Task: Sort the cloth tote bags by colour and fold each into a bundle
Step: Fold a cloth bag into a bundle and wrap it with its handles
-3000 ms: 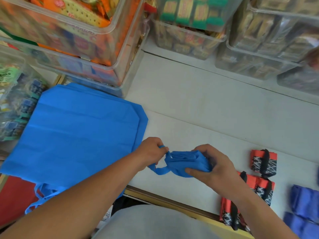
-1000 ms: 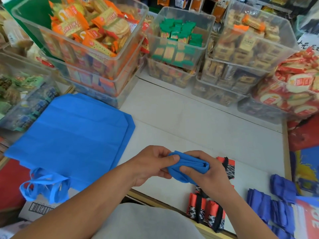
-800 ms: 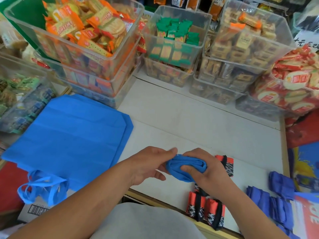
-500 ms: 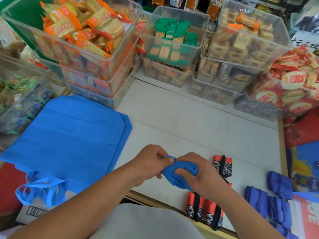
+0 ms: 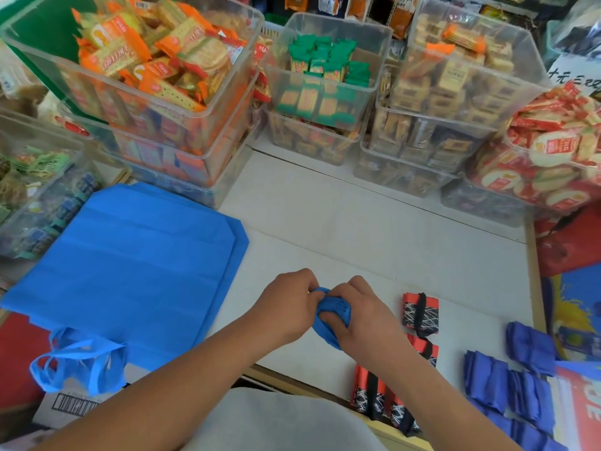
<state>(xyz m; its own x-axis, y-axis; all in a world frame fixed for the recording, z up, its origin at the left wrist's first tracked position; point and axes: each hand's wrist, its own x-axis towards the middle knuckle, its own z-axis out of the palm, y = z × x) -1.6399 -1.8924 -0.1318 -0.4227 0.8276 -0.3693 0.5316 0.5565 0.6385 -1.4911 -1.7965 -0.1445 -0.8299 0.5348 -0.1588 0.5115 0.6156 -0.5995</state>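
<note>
Both hands meet over the near middle of the white table [image 5: 374, 229]. My left hand [image 5: 286, 307] and my right hand [image 5: 361, 314] squeeze a small folded light-blue tote bundle [image 5: 331, 315] between them; most of it is hidden by my fingers. A stack of flat light-blue tote bags [image 5: 130, 265] lies at the left, handles [image 5: 74, 359] hanging over the near edge. Red-and-black folded bundles [image 5: 420, 312] lie to the right of my hands. Dark-blue folded bundles [image 5: 507, 382] sit at the near right.
Clear plastic bins of packaged snacks [image 5: 169, 76] line the back and left of the table, stacked two high. A red bag [image 5: 569, 245] and printed packaging lie beyond the right edge. A cardboard box with a barcode [image 5: 71, 402] sits below the hanging handles.
The light-blue bundle has been pressed smaller between my hands, and both hands have closed tighter around it. The loose handle seen earlier is tucked in.
</note>
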